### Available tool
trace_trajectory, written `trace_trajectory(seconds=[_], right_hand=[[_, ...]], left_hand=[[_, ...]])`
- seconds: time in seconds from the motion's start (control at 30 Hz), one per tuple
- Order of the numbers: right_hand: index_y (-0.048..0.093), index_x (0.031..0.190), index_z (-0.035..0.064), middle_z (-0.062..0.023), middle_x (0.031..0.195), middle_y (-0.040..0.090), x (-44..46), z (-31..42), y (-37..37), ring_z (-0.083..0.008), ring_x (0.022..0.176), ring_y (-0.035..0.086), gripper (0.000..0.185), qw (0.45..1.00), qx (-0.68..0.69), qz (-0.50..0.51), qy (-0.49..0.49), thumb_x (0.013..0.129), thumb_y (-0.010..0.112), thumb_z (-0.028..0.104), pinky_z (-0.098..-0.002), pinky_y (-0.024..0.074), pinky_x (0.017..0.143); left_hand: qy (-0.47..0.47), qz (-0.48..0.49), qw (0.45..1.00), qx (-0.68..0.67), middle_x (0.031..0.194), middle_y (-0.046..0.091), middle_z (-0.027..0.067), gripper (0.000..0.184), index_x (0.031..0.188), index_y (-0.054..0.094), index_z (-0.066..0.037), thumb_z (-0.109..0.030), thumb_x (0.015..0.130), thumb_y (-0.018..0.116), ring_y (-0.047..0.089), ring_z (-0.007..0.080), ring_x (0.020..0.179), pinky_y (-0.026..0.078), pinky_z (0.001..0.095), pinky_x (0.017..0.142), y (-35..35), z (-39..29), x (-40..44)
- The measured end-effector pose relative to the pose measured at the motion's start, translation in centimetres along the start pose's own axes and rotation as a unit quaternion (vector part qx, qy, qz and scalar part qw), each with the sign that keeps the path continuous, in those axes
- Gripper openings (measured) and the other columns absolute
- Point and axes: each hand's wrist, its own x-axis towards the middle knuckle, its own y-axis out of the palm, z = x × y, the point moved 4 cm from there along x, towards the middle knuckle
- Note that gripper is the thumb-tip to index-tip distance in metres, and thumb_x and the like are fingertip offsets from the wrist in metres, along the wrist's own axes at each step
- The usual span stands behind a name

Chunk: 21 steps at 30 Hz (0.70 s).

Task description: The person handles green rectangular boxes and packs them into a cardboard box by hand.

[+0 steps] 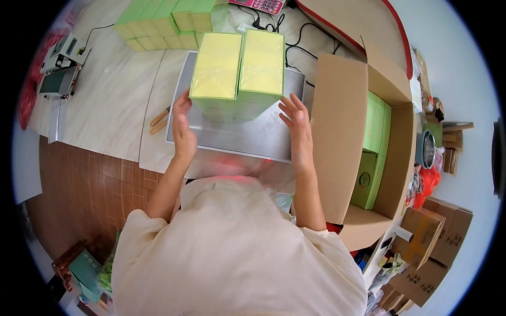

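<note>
Two tall stacks of wrapped boxes with yellow tops and green sides, a left stack (215,66) and a right stack (262,62), stand side by side on a grey metal plate (237,138). My left hand (183,126) is at the lower left corner of the left stack, fingers apart and holding nothing; whether a fingertip touches the box is unclear. On the other side, my right hand (298,126) is beside the lower right corner of the right stack, its fingers spread and empty.
More green boxes (163,23) stand at the back left. An open carton (337,131) holding green boxes is on the right. A wooden-handled tool (158,122) lies left of the plate. Black cables (303,45) and a pink calculator (266,5) are behind; a small machine (60,66) stands far left.
</note>
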Motion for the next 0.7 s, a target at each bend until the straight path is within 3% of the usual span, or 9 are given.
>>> trace_trajectory(seconds=[0.17,0.5,0.57,0.7], right_hand=[[0.034,0.138,0.0006,-0.0197,0.134,0.045,-0.1,-0.6,-0.4,-0.0278,0.125,0.043,0.066,1.000,-0.003,-0.007,0.018,0.096,0.034,0.052,-0.0392,0.0344,0.105],[0.033,0.137,-0.0041,-0.0222,0.133,0.045,1.0,-1.8,-0.5,-0.0293,0.123,0.045,0.072,0.998,0.013,-0.014,0.055,0.095,0.034,0.054,-0.0396,0.0349,0.104],[0.037,0.135,-0.0006,-0.0201,0.131,0.048,1.4,-2.0,-0.5,-0.0280,0.121,0.047,0.063,0.998,0.025,-0.019,0.054,0.097,0.033,0.049,-0.0384,0.0362,0.103],[0.038,0.135,-0.0006,-0.0199,0.130,0.049,2.5,-2.5,-0.4,-0.0279,0.121,0.047,0.062,0.998,0.031,-0.016,0.058,0.097,0.032,0.049,-0.0384,0.0362,0.102]], left_hand=[[0.006,-0.012,1.000,0.007,0.132,0.044,0.0176,0.070,0.131,0.037,0.006,-0.053,0.097,0.021,0.042,0.0272,0.123,0.030,0.0401,0.105,0.0,0.4,0.5],[0.012,-0.014,1.000,0.018,0.130,0.046,0.0160,0.063,0.131,0.038,0.003,-0.048,0.098,0.023,0.043,0.0247,0.121,0.032,0.0375,0.103,-0.3,1.3,1.2],[0.009,-0.022,0.999,0.022,0.129,0.047,0.0158,0.061,0.131,0.039,0.003,-0.047,0.098,0.024,0.044,0.0239,0.121,0.032,0.0367,0.102,-0.2,1.4,1.5],[0.002,-0.038,0.999,0.033,0.128,0.048,0.0154,0.059,0.130,0.040,0.003,-0.045,0.098,0.027,0.044,0.0223,0.119,0.034,0.0350,0.101,-0.2,1.6,1.9]])
